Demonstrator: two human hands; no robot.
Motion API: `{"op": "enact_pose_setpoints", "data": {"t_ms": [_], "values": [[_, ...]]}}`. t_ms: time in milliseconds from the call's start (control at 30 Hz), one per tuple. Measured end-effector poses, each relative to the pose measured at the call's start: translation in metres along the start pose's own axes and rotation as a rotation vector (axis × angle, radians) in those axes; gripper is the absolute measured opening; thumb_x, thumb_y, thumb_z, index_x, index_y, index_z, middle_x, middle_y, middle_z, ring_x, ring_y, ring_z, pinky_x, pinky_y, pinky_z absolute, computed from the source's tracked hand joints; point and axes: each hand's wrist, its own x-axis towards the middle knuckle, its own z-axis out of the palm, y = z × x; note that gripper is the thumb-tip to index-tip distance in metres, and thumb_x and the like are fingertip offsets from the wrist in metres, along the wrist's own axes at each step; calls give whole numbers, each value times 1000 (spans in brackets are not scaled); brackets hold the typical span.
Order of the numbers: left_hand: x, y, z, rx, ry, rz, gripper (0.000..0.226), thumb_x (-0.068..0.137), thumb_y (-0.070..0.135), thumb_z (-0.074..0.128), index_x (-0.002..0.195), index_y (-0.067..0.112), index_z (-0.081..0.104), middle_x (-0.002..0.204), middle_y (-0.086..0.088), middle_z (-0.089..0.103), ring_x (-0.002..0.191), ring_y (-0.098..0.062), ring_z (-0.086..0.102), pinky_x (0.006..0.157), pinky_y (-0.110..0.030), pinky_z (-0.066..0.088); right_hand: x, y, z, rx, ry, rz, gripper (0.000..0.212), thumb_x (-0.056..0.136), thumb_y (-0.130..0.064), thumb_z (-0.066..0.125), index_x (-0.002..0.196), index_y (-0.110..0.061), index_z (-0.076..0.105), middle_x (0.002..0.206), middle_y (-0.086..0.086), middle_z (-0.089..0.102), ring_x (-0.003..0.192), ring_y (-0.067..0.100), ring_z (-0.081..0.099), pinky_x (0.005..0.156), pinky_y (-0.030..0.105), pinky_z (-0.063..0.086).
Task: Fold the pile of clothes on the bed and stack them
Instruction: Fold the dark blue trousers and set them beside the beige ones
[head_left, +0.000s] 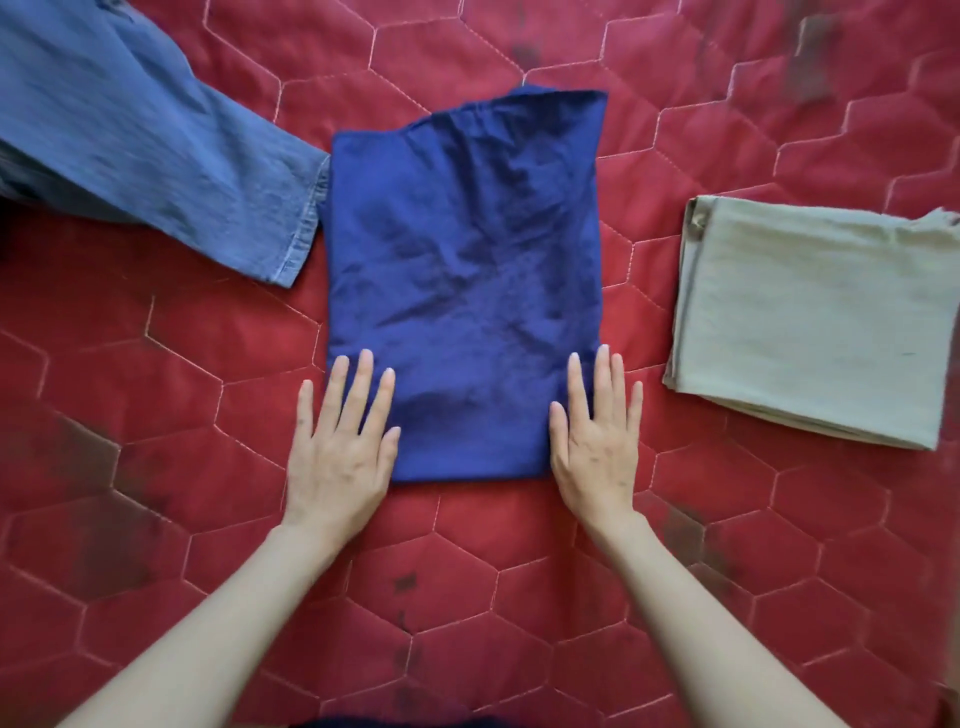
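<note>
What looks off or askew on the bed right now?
Little stands out. The dark blue garment has an uneven, rumpled far edge, and the denim garment lies unfolded, its hem touching the blue piece. The beige folded garment sits tidy. The red quilt shows dark smudges.

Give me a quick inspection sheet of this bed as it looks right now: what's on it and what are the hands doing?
Surface: red quilted bedcover with hexagon stitching and dark smudges.
Job's things: dark blue garment, folded into a rectangle, creased; beige folded garment apart at the right; light blue denim garment unfolded, its hem reaching the blue one.
Clutter: nothing seen.
Hands: left hand and right hand flat, fingers straight, on the blue garment's near corners.
Cables: nothing seen.
Surroundings: only the bed in view.
</note>
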Motion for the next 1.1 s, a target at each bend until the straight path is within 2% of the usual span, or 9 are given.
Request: {"op": "enact_pose_setpoints", "data": {"t_ms": [200,300,367,467,633,800,867,967,1100], "values": [[125,30,-21,-12,159,93,53,99,28,35,148,9,35,157,-12,26,146,-30,21,116,-55,13,118,-61,-16,86,208,-229,51,96,-21,43,147,-13,39,155,17,29,145,31,24,118,53,18],[181,23,-20,27,80,60,56,97,31,29,148,6,34,157,-11,25,146,-30,21,116,-55,13,178,-74,-15,-35,121,-358,54,96,-23,38,149,-13,33,156,14,26,146,28,21,118,53,14],[196,3,-16,34,-5,39,61,96,39,21,150,13,31,159,-10,20,147,-30,17,117,-54,8,202,-56,-11,-148,32,-440,52,101,-31,31,151,-17,30,158,10,22,147,25,18,120,50,8],[193,-24,-11,9,-5,0,61,96,43,20,151,18,31,159,-11,20,147,-31,18,117,-53,10,207,-21,-8,-196,48,-406,50,103,-36,28,151,-21,31,158,9,24,147,25,20,119,51,13],[166,-40,-17,18,40,-105,61,96,37,23,149,9,31,158,-12,23,147,-28,18,116,-56,9,187,12,-14,-114,88,-250,51,101,-37,32,150,-20,32,157,15,23,146,29,22,116,53,20],[189,-24,-30,20,192,18,56,99,34,30,149,10,33,158,-13,24,147,-30,19,117,-53,6,220,-18,-26,-99,167,-382,50,103,-38,32,150,-19,33,157,16,24,146,29,21,118,52,17],[209,-14,-28,33,157,64,54,100,35,31,149,12,33,158,-13,23,147,-30,19,117,-53,7,239,-32,-25,-118,61,-373,51,104,-41,28,152,-24,26,160,12,17,148,25,14,119,50,10],[229,-19,-18,46,26,-47,57,102,37,30,153,13,21,161,-11,12,149,-28,10,118,-51,2,258,-39,-21,-126,-46,-256,53,104,-43,24,154,-29,12,162,8,7,150,20,4,120,45,1],[224,-32,-16,57,36,-53,58,102,36,32,152,8,22,160,-16,15,148,-31,13,118,-53,3,251,-44,-27,-89,37,-254,54,103,-43,28,153,-25,19,161,11,11,149,23,7,119,47,2]]}}
